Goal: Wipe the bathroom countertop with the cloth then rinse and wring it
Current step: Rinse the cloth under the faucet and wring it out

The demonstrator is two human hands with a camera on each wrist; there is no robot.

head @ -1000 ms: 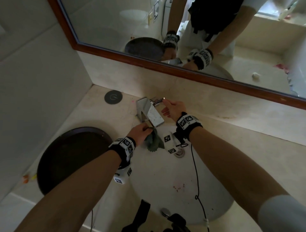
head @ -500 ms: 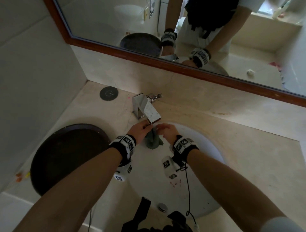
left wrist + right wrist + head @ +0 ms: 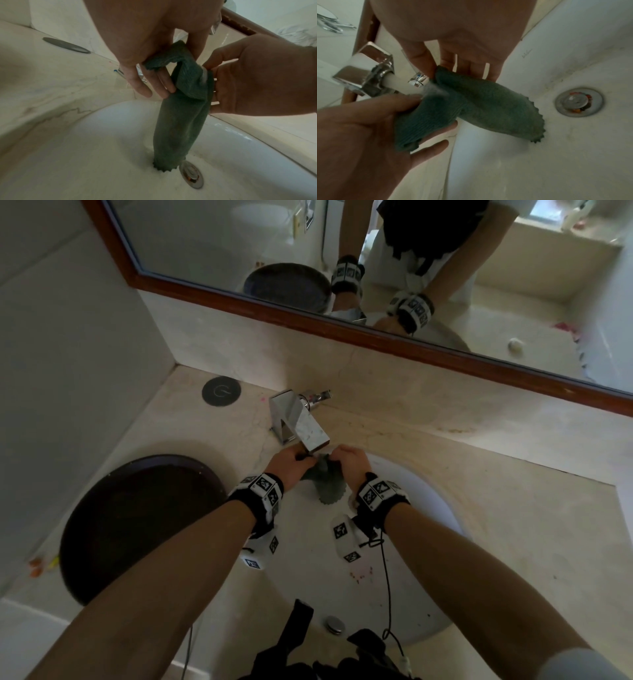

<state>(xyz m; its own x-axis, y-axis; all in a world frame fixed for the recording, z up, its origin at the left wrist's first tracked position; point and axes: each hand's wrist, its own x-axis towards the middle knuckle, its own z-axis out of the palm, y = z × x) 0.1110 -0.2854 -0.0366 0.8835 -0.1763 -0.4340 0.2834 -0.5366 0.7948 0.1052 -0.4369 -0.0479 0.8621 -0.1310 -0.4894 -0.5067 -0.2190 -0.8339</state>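
A dark green cloth (image 3: 325, 486) hangs in the white sink (image 3: 428, 542) under the chrome faucet (image 3: 296, 422). My left hand (image 3: 305, 462) pinches its upper left fold, with the cloth (image 3: 488, 108) draped over its fingers (image 3: 435, 147). My right hand (image 3: 337, 460) pinches the upper right edge between thumb and fingers (image 3: 489, 73). Water (image 3: 399, 83) runs from the spout (image 3: 364, 75) onto the cloth's top. In the left wrist view the cloth (image 3: 181, 128) hangs down, its scalloped hem just beside the drain (image 3: 191, 174).
A dark round tray (image 3: 137, 525) sits on the beige countertop (image 3: 513, 491) left of the sink. A black round disc (image 3: 221, 391) lies in the back corner. The mirror (image 3: 308, 244) rises behind. Red specks (image 3: 359, 571) dot the sink. A cable (image 3: 387, 577) hangs from my right wrist.
My right hand left the faucet handle and came down to pinch the cloth beside my left hand. The left hand kept the cloth under the spout.
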